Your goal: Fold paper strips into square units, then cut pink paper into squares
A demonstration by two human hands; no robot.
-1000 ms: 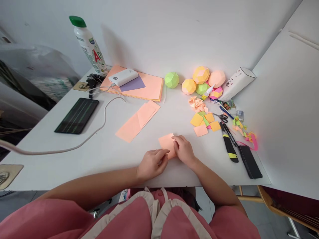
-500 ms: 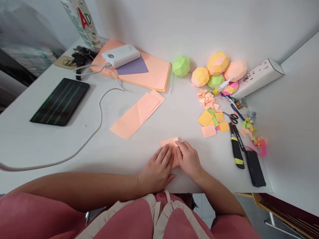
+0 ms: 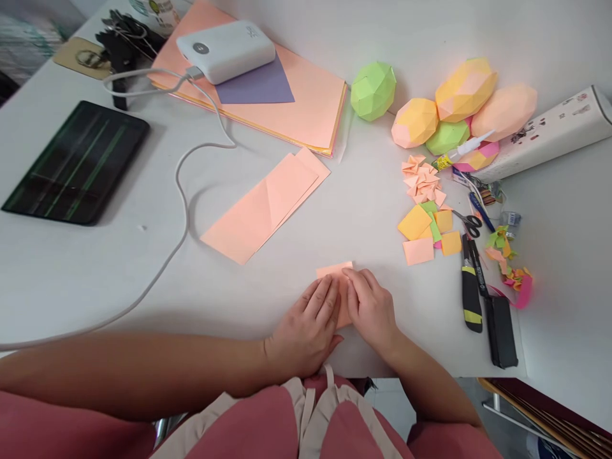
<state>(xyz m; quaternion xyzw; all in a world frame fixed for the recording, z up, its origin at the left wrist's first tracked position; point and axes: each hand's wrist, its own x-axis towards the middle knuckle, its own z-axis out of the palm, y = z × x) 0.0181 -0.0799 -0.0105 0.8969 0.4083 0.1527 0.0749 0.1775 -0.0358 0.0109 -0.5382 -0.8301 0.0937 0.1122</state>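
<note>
A small peach paper piece (image 3: pixel 344 312) lies on the white table near its front edge, partly covered by both hands. My left hand (image 3: pixel 306 322) rests flat across its left part, fingers stretched out and close together. At the paper's right edge, my right hand (image 3: pixel 373 309) has its fingers curled, with thumb and forefinger pinching that side. The upper strip of the sheet shows beyond the fingertips. Farther off to the left are two overlapping peach paper strips (image 3: pixel 268 207), the top one creased.
A tablet (image 3: pixel 76 162), a white cable and a power bank (image 3: pixel 224 51) on stacked paper (image 3: pixel 306 121) occupy the left and back. To the right are faceted paper balls (image 3: pixel 373 91), folded pieces (image 3: pixel 423 180), small paper squares (image 3: pixel 418 250), scissors (image 3: pixel 472 224) and a cutter (image 3: pixel 471 290).
The camera view has shifted closer and lower over the table, so things at the back appear larger and higher. Both hands keep nearly the same hold on the paper.
</note>
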